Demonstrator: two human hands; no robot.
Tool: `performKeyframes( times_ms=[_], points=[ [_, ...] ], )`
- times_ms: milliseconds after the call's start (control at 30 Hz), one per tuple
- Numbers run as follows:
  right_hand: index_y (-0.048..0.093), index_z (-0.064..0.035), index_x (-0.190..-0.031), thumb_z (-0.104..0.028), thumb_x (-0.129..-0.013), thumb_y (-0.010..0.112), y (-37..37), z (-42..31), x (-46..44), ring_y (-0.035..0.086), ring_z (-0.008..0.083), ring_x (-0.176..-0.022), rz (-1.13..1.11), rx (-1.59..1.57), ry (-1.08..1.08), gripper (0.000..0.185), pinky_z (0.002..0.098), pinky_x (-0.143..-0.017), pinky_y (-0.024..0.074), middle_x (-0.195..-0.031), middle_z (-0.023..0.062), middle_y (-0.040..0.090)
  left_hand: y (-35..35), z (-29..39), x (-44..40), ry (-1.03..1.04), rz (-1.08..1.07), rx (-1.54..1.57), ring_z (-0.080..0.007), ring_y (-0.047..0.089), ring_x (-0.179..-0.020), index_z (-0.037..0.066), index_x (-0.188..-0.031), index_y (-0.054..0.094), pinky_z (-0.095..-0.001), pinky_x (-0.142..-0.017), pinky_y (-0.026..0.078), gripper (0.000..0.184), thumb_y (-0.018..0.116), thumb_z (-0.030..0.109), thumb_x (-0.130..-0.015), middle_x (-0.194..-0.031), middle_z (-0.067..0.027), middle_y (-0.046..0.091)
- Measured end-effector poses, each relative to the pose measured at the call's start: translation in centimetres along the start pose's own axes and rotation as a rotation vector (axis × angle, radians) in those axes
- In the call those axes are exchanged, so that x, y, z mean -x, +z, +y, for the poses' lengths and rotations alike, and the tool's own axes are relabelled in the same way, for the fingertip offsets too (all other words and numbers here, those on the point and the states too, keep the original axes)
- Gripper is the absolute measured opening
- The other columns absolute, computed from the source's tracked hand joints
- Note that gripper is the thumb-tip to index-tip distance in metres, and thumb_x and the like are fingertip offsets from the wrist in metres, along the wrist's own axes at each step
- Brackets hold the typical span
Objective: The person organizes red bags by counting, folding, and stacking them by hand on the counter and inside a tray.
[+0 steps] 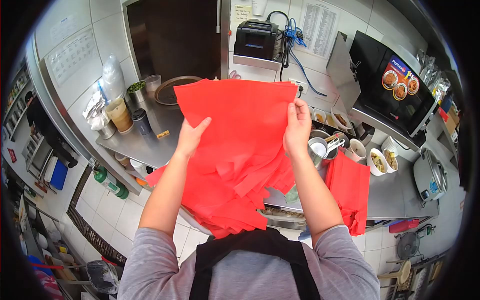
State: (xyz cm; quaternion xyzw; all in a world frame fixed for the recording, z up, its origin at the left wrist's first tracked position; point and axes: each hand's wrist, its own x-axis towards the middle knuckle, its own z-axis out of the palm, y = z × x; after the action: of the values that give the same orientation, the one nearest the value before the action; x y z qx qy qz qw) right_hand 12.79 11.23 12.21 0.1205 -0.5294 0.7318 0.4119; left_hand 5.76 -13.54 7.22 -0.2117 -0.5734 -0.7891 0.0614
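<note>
A fanned stack of flat red cloth-like bags (237, 117) stands raised in front of me, its top edges slightly uneven. My left hand (191, 136) grips its left side, thumb on the front face and the fingers hidden behind. At the upper right edge, my right hand (298, 127) pinches the stack between thumb and fingers. Below, a loose heap of the same red bags (225, 200) bunches and drapes close to my apron. A separate red pile (347, 185) hangs over the counter's front edge, right of my right forearm.
On the steel counter (150, 147) stand a dark tumbler (141, 121) and a pitcher of brown liquid (119, 115) at left. To the right are a metal pot with ladles (322, 147), white food bowls (377, 161), a rice cooker (430, 175) and a microwave (395, 85). A person (45, 125) stands far left.
</note>
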Motion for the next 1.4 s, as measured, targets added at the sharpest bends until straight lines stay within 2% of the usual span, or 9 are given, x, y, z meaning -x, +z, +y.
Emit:
performKeyframes(
  times_ms=[167,367,467,533,700,900,1133,1200,1400],
  points=[
    [0.051,-0.0020,-0.115,-0.011,-0.098,0.052,-1.3,0.4,0.2,0.052,0.0096,-0.094,-0.066,0.226,-0.038,0.019,0.0242,-0.086,0.0432,-0.105,0.0041,0.057,1.1,-0.5,0.5,-0.005,-0.002,-0.206,-0.0142,0.060,-0.101,-0.002,-0.114,0.061,-0.0297,-0.089,0.047,0.029,0.067,0.009,-0.088,-0.110,-0.0058,0.067],
    [0.035,-0.0002,-0.137,-0.031,-0.089,0.068,2.8,-8.6,0.5,0.034,0.0222,-0.133,-0.009,0.772,-0.784,0.066,0.0383,-0.108,0.0295,-0.140,0.0159,0.039,6.1,16.7,-3.2,0.428,-0.296,-1.073,-0.0264,0.068,-0.093,-0.001,-0.112,0.062,-0.0342,-0.083,0.051,0.031,0.069,0.008,-0.083,-0.101,-0.0156,0.070],
    [0.032,0.0006,-0.139,-0.026,-0.084,0.074,4.0,-9.1,0.8,0.042,0.0207,-0.129,-0.040,0.956,-0.559,0.074,0.0367,-0.104,0.0373,-0.140,0.0167,0.043,9.5,22.1,-4.4,0.301,-0.720,-1.382,-0.0362,0.062,-0.097,0.008,-0.115,0.064,-0.0419,-0.085,0.050,0.038,0.070,0.010,-0.078,-0.103,-0.0169,0.067],
    [0.040,0.0025,-0.135,-0.013,-0.083,0.074,2.3,-7.7,0.6,0.057,0.0176,-0.112,-0.212,0.311,0.018,0.063,0.0322,-0.094,0.0466,-0.128,0.0143,0.056,11.5,22.2,-5.1,0.133,-0.941,-1.500,-0.0337,0.064,-0.094,0.005,-0.112,0.065,-0.0388,-0.083,0.051,0.037,0.073,0.010,-0.076,-0.102,-0.0154,0.069],
    [0.060,0.0023,-0.114,-0.006,-0.089,0.064,-3.1,-4.6,2.9,0.066,0.0152,-0.091,-0.221,0.054,0.633,0.026,0.0309,-0.079,0.0547,-0.102,0.0104,0.069,10.5,12.5,-9.5,-0.279,-1.280,-1.386,-0.0296,0.062,-0.104,0.006,-0.118,0.062,-0.0368,-0.088,0.050,0.050,0.079,0.017,-0.072,-0.116,-0.0129,0.065],
    [0.058,0.0032,-0.112,-0.012,-0.093,0.060,-9.9,3.8,7.9,0.067,0.0192,-0.088,-0.015,0.136,0.993,0.024,0.0321,-0.078,0.0546,-0.100,0.0124,0.068,8.8,-3.7,-2.6,0.107,-0.930,-1.490,-0.0332,0.049,-0.122,0.014,-0.143,0.038,-0.0387,-0.101,0.042,0.084,0.082,0.023,-0.071,-0.135,-0.0193,0.048],
    [0.049,0.0036,-0.123,-0.019,-0.097,0.054,-12.3,2.9,11.7,0.059,0.0212,-0.102,-0.194,0.576,0.745,0.035,0.0317,-0.087,0.0479,-0.109,0.0156,0.062,9.1,-4.2,7.8,-0.060,-0.739,-0.890,-0.0355,0.041,-0.130,0.004,-0.140,0.039,-0.0408,-0.107,0.035,0.057,0.061,0.023,-0.092,-0.136,-0.0220,0.042],
    [0.040,0.0083,-0.132,-0.023,-0.097,0.052,-12.1,4.7,12.8,0.053,0.0320,-0.115,-0.347,0.925,0.272,0.048,0.0372,-0.099,0.0412,-0.118,0.0243,0.056,8.5,-4.7,7.9,-0.100,-0.681,-0.836,-0.0333,0.038,-0.133,0.005,-0.141,0.038,-0.0392,-0.109,0.032,0.054,0.058,0.024,-0.094,-0.139,-0.0205,0.041],
    [0.026,0.0144,-0.140,-0.031,-0.097,0.048,-8.8,3.3,12.4,0.049,0.0410,-0.118,-0.371,1.096,0.447,0.067,0.0438,-0.099,0.0411,-0.129,0.0290,0.045,9.8,-4.1,9.3,-0.178,-0.636,-0.789,-0.0308,0.023,-0.143,0.005,-0.147,0.029,-0.0373,-0.115,0.021,0.057,0.047,0.031,-0.100,-0.151,-0.0198,0.027]
  ],
)
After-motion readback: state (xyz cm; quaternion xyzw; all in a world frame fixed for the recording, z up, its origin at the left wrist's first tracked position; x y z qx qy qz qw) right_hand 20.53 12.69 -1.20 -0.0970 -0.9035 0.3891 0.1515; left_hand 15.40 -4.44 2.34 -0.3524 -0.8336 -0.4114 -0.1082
